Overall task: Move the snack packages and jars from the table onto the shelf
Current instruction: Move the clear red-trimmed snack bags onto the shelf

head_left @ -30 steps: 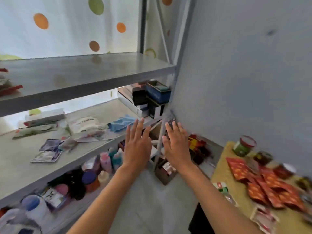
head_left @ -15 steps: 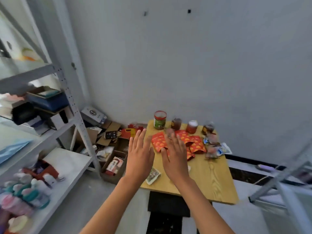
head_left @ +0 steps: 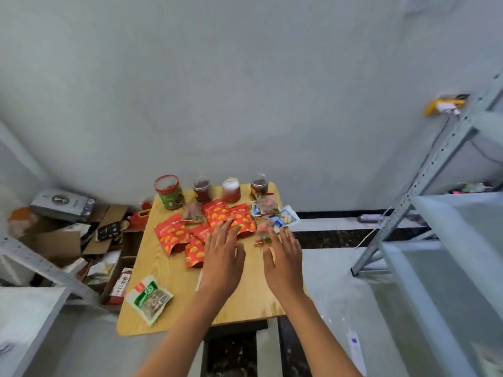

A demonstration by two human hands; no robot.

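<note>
Both hands out flat over the tabletop (head_left: 174,270) — left hand (head_left: 221,263) and right hand (head_left: 284,265) spread, fingers straight, grasping nothing. Red snack packages (head_left: 217,213) and four jars (head_left: 230,190) sit beyond the fingertips — label writing too blurred to read.

There is a single view, from a wide-angle camera worn on the person's head. It looks forward and steeply down over both outstretched forearms onto the small light wooden worktop (head_left: 174,270), which fills the lower middle of the frame at close range. The plain grey wall (head_left: 245,91) behind it takes up the whole upper half. Straight lines bow towards the edges: grey metal shelf uprights (head_left: 424,175) lean in at right, and a shelf corner shows at lower left.
</note>
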